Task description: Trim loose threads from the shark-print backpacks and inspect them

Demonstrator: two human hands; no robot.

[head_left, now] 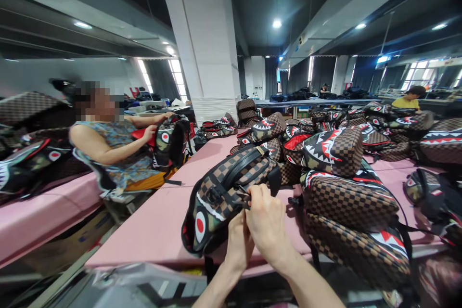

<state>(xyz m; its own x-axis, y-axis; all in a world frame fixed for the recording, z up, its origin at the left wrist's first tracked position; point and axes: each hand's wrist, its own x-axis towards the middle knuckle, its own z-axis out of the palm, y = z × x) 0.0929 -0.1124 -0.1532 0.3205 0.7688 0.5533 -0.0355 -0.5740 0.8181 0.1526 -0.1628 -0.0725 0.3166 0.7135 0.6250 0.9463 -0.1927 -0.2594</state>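
A brown-and-black checkered backpack (231, 183) with a shark-eye camouflage front lies on its side on the pink-topped table (151, 236). Both my hands are at its near side, close together. My left hand (240, 233) is closed at the bag's edge, its fingertips partly hidden behind the other hand. Just above and to the right, my right hand (266, 214) is closed in a pinch. A thin dark piece shows at its fingers against the bag; whether it is a strap end, a zipper pull or a small tool is unclear.
Stacked checkered backpacks (355, 202) stand close on my right, with more bags (267, 127) piled behind. Across on the left a seated co-worker (108, 144) handles another backpack (169, 142). A white pillar (202, 33) rises beyond the table.
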